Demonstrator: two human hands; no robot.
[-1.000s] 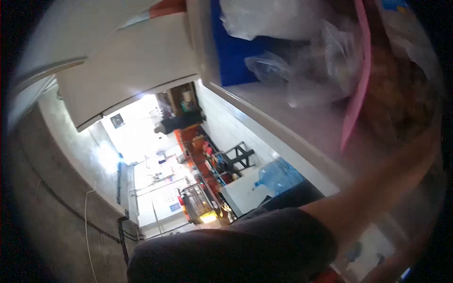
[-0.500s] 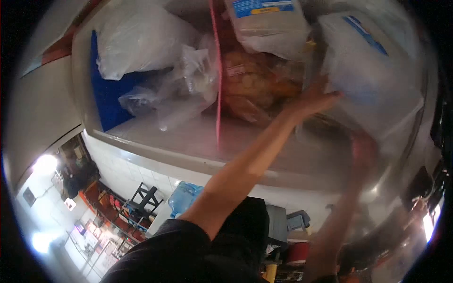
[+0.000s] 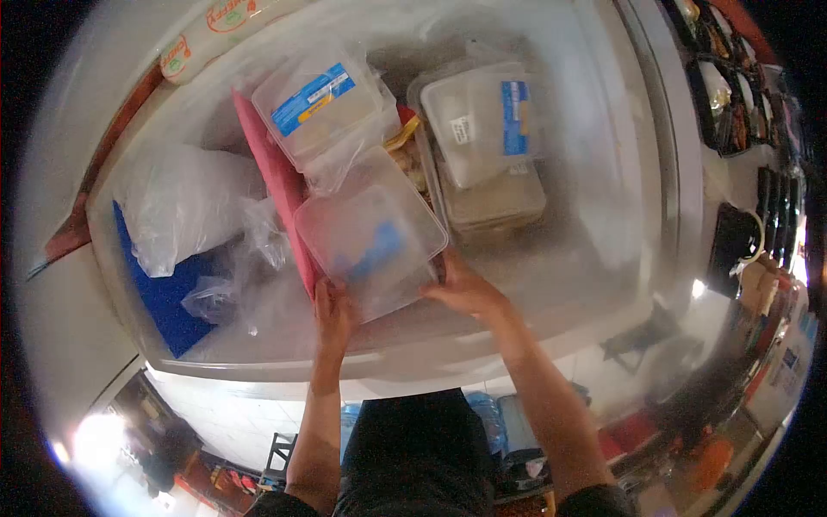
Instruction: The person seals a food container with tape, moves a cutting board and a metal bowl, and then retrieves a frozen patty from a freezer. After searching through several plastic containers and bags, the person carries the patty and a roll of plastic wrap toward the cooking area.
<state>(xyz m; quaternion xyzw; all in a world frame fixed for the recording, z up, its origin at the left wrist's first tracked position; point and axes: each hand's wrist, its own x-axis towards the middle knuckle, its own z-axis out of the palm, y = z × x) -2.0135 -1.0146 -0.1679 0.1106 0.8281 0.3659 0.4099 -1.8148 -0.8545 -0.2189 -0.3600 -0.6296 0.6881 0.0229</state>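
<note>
A frosted plastic container [image 3: 379,250] with a blurred blue patch lies tilted in the middle of a chest freezer [image 3: 594,250]. My left hand [image 3: 334,314] grips its near left corner, beside a pink divider [image 3: 276,177]. At the near right corner, my right hand [image 3: 469,289] is closed on the edge, thumb toward me. Just beyond sits a bagged container [image 3: 314,129] with a blue and yellow label. To the right, a stack of clear containers [image 3: 482,151] has a blue label on top. Most of the bagged food [image 3: 412,164] between them is hidden.
White plastic bags [image 3: 194,202] fill the left section, against a blue panel [image 3: 159,293]. A printed roll [image 3: 202,43] lies along the far left rim. Black trays [image 3: 724,103] stand beyond the right wall. The freezer's front rim [image 3: 388,358] runs close to my body.
The view has swung to the right. Both hands have come together on the frosted container, which now lies beside the pink divider over the bagged food that showed before.
</note>
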